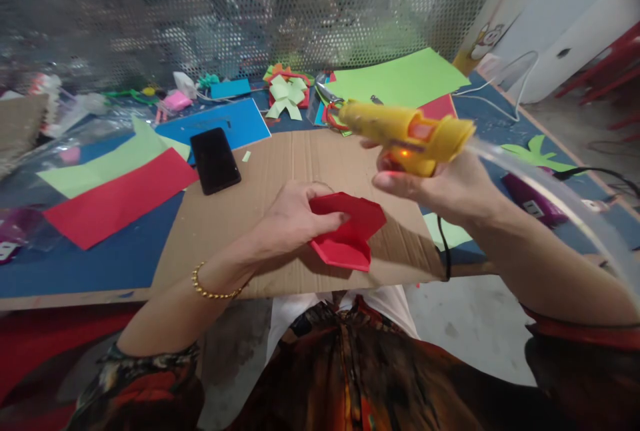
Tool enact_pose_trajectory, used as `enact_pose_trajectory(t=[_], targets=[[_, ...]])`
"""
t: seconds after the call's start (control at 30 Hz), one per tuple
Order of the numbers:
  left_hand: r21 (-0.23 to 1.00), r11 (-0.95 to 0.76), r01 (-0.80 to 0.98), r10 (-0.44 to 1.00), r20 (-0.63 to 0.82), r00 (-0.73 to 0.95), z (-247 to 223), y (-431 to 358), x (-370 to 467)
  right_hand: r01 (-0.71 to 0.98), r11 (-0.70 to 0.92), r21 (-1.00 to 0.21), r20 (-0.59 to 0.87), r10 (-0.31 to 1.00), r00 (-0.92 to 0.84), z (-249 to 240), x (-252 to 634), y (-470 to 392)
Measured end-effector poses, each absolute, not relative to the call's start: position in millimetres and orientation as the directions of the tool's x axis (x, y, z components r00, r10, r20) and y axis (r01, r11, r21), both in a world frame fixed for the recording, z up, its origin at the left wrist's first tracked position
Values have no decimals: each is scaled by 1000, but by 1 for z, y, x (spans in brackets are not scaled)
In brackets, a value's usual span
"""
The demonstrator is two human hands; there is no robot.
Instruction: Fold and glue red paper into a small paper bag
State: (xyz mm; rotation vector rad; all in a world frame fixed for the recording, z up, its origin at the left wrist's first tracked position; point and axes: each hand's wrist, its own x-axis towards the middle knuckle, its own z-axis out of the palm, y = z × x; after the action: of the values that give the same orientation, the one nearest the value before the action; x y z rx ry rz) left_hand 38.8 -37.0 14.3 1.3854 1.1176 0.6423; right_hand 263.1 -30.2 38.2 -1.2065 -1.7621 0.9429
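The left hand (295,214) has its grip on a folded piece of red paper (353,231), the thumb lying across the paper's near face and the other fingers mostly hidden behind it. This red paper is over the front half of a brown sheet of cardboard (270,241), near the edge closest to the person. The right hand (457,188) has its grip wrapped around a yellow glue gun (383,126), raised above the cardboard and apart from the red paper. The gun's nose points left, a small orange light glows on its side, and a long clear glue stick (560,198) runs out of its back over the right forearm.

The cardboard lies on a blue desk (135,268). A black phone (215,159) rests at the cardboard's left edge, with a red strip (120,199) and a blue sheet (215,121) beside it. Behind the cardboard are a pale green paper flower (287,94) and a large green sheet (410,78). A tall cup (493,24) with a red straw stands at the far right corner.
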Motion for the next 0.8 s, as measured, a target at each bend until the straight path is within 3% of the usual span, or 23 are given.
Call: enact_pose_trajectory(t=[0.13, 0.37, 0.5, 0.8], targets=[[975, 122, 185, 887, -191, 421, 13, -35, 37, 153, 175, -973, 172, 984, -32, 41, 283, -33], [972, -175, 157, 955, 129, 265, 9, -24, 29, 41, 281, -959, 271, 948, -166, 28, 320, -63], [987, -111, 116, 965, 79, 251, 12, -22, 28, 39, 370, -928, 342, 888, -308, 21, 328, -75], [977, -98, 191, 965, 47, 259, 15, -21, 26, 203, 410, -889, 346, 893, -289, 13, 331, -69]])
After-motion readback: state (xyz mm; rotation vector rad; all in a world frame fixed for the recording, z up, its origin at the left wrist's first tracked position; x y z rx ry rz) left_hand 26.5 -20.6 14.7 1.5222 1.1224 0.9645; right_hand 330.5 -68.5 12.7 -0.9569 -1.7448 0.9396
